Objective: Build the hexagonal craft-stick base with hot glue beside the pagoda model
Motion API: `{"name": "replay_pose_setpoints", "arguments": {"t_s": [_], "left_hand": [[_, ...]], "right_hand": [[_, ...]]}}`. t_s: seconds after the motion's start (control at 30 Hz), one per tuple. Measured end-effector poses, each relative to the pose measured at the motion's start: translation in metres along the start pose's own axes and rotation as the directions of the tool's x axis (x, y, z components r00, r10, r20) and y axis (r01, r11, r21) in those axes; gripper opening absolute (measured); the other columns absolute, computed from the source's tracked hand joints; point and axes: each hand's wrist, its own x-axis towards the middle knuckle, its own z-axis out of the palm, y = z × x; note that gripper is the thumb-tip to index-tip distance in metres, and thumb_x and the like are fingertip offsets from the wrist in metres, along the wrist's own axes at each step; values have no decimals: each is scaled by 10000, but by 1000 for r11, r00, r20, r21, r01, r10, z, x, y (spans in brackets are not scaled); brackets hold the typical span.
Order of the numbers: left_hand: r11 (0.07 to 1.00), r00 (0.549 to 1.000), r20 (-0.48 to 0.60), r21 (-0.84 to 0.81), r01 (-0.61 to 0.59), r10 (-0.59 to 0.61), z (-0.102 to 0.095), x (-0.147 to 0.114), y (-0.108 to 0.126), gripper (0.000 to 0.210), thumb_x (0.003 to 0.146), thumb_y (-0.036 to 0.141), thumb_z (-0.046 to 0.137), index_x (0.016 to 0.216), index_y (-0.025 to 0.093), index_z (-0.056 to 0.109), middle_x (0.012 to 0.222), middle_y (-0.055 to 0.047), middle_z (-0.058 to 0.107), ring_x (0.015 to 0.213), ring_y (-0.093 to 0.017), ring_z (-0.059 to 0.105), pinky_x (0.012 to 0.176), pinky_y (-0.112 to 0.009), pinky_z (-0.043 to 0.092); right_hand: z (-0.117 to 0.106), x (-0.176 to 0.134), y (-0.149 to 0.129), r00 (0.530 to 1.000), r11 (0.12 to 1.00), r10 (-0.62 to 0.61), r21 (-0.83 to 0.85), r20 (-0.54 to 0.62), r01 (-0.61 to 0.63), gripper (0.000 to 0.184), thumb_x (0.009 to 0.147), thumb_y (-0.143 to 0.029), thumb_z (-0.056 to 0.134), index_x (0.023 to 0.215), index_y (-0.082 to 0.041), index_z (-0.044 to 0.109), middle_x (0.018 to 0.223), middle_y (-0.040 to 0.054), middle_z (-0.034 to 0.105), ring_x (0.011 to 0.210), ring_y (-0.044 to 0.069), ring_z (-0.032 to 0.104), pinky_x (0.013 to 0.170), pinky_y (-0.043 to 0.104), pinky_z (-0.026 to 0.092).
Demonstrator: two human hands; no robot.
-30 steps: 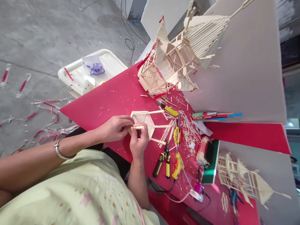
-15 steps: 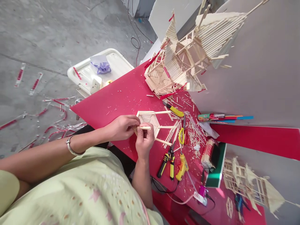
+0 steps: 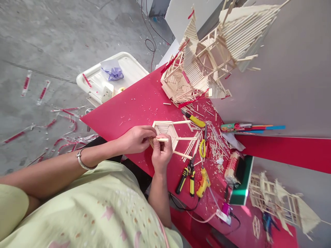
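Observation:
A wooden stick frame [image 3: 167, 129], with a panel of sticks laid side by side and several posts jutting out, rests on the red table. Its near edge is between my two hands. My left hand [image 3: 138, 138] has its fingertips pinched at the frame's left corner; what is in that pinch is hidden. With thumb and fingers closed, my right hand [image 3: 162, 154] grips a short wooden stick [image 3: 162, 140] lying along the frame's edge. To the right of the hands are pliers [image 3: 186, 177], a yellow glue gun [image 3: 203, 182], scissors [image 3: 202, 148] and a yellow utility knife [image 3: 196, 120].
A large stick-built model [image 3: 199, 69] stands at the table's far end. Loose sticks [image 3: 217, 143] and scraps litter the red table [image 3: 129, 110]. A power strip [image 3: 223, 217] with cords lies at the right. A white stool [image 3: 134, 70] stands beyond the table, and a second model [image 3: 276, 196] at lower right.
The whole view has shifted slightly, so things appear a little farther right. Both hands keep nearly the same pose on the frame and the stick.

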Motion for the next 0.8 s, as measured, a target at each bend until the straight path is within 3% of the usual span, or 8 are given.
{"name": "replay_pose_setpoints", "arguments": {"t_s": [0.8], "left_hand": [[1000, 1000, 3, -6, 5, -5, 0, 1, 1, 348, 758, -23, 479, 938, 149, 722, 1049, -85, 730, 852, -142, 685, 686, -200, 492]], "right_hand": [[0, 1, -1, 1000, 1000, 0, -7, -2, 0, 21, 1003, -217, 615, 1012, -230, 630, 979, 42, 639, 963, 182, 648, 883, 350, 573]]}}
